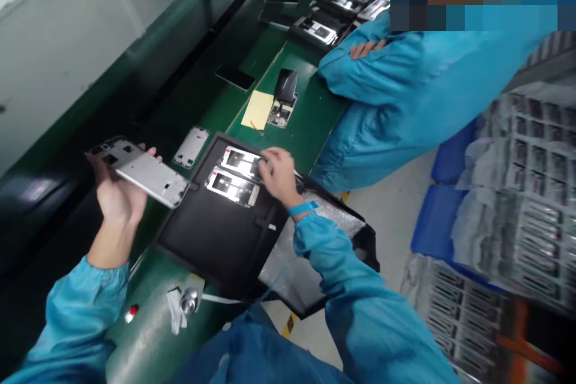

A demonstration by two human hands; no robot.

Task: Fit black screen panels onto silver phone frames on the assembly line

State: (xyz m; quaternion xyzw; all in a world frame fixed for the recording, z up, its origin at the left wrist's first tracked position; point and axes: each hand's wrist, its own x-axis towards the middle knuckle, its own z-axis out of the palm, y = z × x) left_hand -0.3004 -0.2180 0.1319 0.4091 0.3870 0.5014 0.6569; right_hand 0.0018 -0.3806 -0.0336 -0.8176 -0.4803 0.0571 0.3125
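My left hand (117,195) is raised over the green bench and grips a silver phone frame (144,170) from below, holding it tilted. My right hand (278,175) rests on a black tray (211,234), its curled fingers on the far one of two phone frames (242,162) lying there. The nearer frame (233,187) lies just beside that hand. A blue wrist strap (302,208) circles my right wrist.
Another silver frame (191,146) lies on the green bench (306,120) left of the tray. Further off are a yellow sheet (258,110), a black fixture (286,89) and more trays (321,29). A co-worker in blue (405,90) leans on the bench. Stacked trays (531,156) stand at right.
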